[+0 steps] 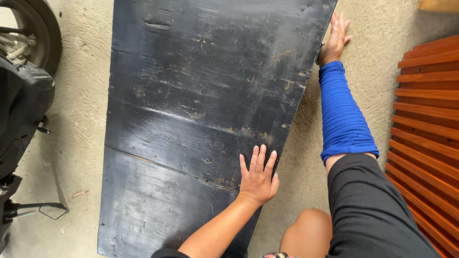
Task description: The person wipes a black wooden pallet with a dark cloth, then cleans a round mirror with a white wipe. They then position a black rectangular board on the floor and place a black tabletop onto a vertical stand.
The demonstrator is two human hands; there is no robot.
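**Both hands on black board, concrete floor**

Big black board [201,110] lying flat on concrete floor [81,119], filling centre of frame from top edge to bottom; surface scuffed, scratched, w/ a faint crack line across lower third.

Left hand [258,179] at lower centre, palm down, pressed flat on board near its right edge. Fingers [256,160] spread wide & straight, gripping nothing, just resting on the surface. Bare forearm running down to bottom of frame.

Right hand [334,40] at upper right, reached far fwd along board's right edge. Fingers extended, close together, pointing to top of frame; hand touching the edge at the side (can't tell if any fingertips hook under the edge, or if thumb is on top). No closed grasp visible. Forearm covered by blue sleeve [342,112], ribbed, wrist to elbow; black sleeve [368,205] above it at lower right.

Around:
- Bare knee [306,234] at bottom, between the two arms, just right of the board.
- Wooden slatted panel [425,129], reddish brown, along right side of frame, well apart from board.
- Black motorbike [21,105] at left edge, tyre [45,28] in upper left corner, stand foot [40,208] on floor at lower left; near board's left edge, not touching.
- Pale wood piece [440,5] in top right corner, mostly cut off.
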